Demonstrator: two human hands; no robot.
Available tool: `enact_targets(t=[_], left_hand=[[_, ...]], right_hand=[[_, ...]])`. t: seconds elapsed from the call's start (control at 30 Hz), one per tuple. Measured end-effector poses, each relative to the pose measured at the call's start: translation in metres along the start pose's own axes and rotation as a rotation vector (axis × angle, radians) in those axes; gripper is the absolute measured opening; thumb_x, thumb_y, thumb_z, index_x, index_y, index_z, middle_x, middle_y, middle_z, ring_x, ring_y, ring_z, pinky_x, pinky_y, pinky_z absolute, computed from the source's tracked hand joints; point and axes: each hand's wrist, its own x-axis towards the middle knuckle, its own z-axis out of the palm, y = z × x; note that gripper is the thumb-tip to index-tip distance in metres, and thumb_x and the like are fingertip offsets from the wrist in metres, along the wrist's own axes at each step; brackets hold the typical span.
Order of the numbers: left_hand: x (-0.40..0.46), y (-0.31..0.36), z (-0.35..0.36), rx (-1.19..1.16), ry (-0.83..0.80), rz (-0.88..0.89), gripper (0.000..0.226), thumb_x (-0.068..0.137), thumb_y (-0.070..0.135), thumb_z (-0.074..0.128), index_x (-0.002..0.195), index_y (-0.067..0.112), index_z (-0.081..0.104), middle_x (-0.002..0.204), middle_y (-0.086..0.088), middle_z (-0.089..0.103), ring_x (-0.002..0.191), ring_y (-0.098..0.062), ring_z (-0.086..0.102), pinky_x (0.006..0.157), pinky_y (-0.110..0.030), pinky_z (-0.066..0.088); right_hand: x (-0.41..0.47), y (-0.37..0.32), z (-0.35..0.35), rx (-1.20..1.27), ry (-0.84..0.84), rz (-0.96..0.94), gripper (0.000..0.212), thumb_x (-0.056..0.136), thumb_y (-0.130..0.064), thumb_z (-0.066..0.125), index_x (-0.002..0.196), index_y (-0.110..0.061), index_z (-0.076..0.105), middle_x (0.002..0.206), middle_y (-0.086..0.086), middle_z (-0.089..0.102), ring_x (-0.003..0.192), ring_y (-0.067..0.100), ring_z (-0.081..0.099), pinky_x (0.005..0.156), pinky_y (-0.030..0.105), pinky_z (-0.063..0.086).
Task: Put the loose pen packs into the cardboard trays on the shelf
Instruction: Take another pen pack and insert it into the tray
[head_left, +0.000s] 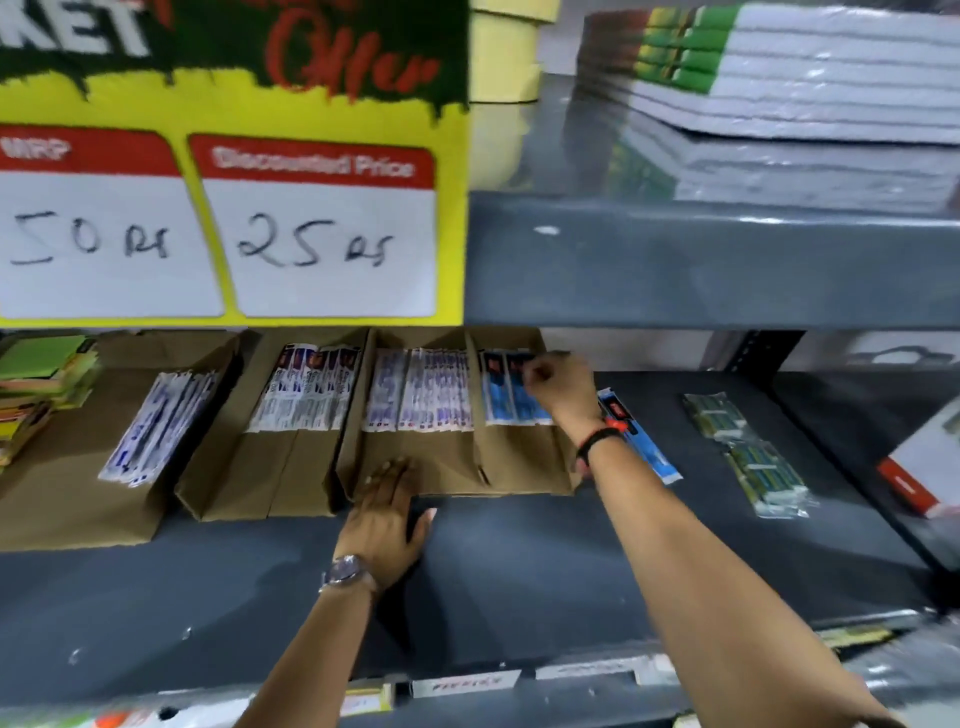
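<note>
My right hand (558, 387) pinches glossy blue pen packs (506, 389) standing lengthwise, front-to-back, in the rightmost brown cardboard tray (519, 457). My left hand (387, 512) presses flat, released, on the tray's front lip. One loose blue pack (652, 449) lies on the grey shelf (519, 571), angled.

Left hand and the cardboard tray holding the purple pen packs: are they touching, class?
Touching. The head view shows the left hand lying flat with its fingers overlapping the front edge of the cardboard tray, no gap visible.
</note>
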Motion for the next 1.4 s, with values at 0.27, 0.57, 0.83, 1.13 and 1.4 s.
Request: enact_targets(t=[0.27, 0.57, 0.83, 1.13, 1.4], left_hand=[[0.014, 0.042, 0.015, 0.050, -0.021, -0.007, 0.091, 0.075, 0.067, 0.003, 0.133, 0.005, 0.035, 0.142, -0.016, 0.040, 0.133, -0.032, 0.034, 0.111, -0.043, 0.031], [0.015, 0.045, 0.029, 0.073, -0.093, -0.047, 0.079, 0.075, 0.055, 0.015, 0.131, 0.003, 0.038, 0.142, -0.017, 0.039, 0.132, -0.032, 0.035, 0.111, -0.042, 0.029], [0.022, 0.044, 0.014, -0.197, -0.154, -0.141, 0.053, 0.091, 0.042, 0.036, 0.134, 0.011, 0.033, 0.145, -0.014, 0.034, 0.133, -0.029, 0.033, 0.111, -0.039, 0.029], [0.069, 0.104, -0.070, -0.898, 0.114, -0.180, 0.017, 0.091, 0.028, 0.045, 0.089, 0.016, 0.057, 0.094, -0.009, 0.065, 0.084, -0.012, 0.063, 0.066, -0.006, 0.042], [0.069, 0.111, -0.079, -0.906, 0.177, -0.160, 0.017, 0.091, 0.016, 0.047, 0.087, 0.004, 0.059, 0.076, -0.014, 0.066, 0.058, 0.005, 0.063, 0.050, 0.000, 0.040]], right_hand=[[-0.013, 0.130, -0.067, -0.331, 0.058, 0.293, 0.024, 0.082, -0.002, 0.054, 0.093, 0.015, 0.066, 0.104, 0.033, 0.068, 0.104, 0.042, 0.063, 0.083, 0.043, 0.050], [-0.016, 0.151, -0.061, -0.275, 0.004, 0.383, 0.015, 0.080, 0.004, 0.053, 0.077, 0.008, 0.068, 0.097, 0.029, 0.071, 0.092, 0.039, 0.066, 0.075, 0.038, 0.053], [-0.002, 0.116, -0.091, -0.111, 0.176, 0.163, 0.022, 0.089, -0.006, 0.051, 0.101, 0.002, 0.069, 0.108, 0.025, 0.070, 0.103, 0.035, 0.064, 0.079, 0.032, 0.047], [-0.009, 0.040, -0.113, 0.015, -0.257, -0.206, 0.020, 0.090, -0.009, 0.057, 0.103, 0.003, 0.065, 0.077, -0.008, 0.059, 0.070, 0.003, 0.052, 0.055, 0.005, 0.039], [-0.011, 0.036, -0.122, 0.042, -0.383, -0.212, 0.019, 0.089, -0.009, 0.059, 0.104, 0.000, 0.067, 0.074, -0.008, 0.060, 0.064, 0.002, 0.049, 0.058, 0.013, 0.041]])
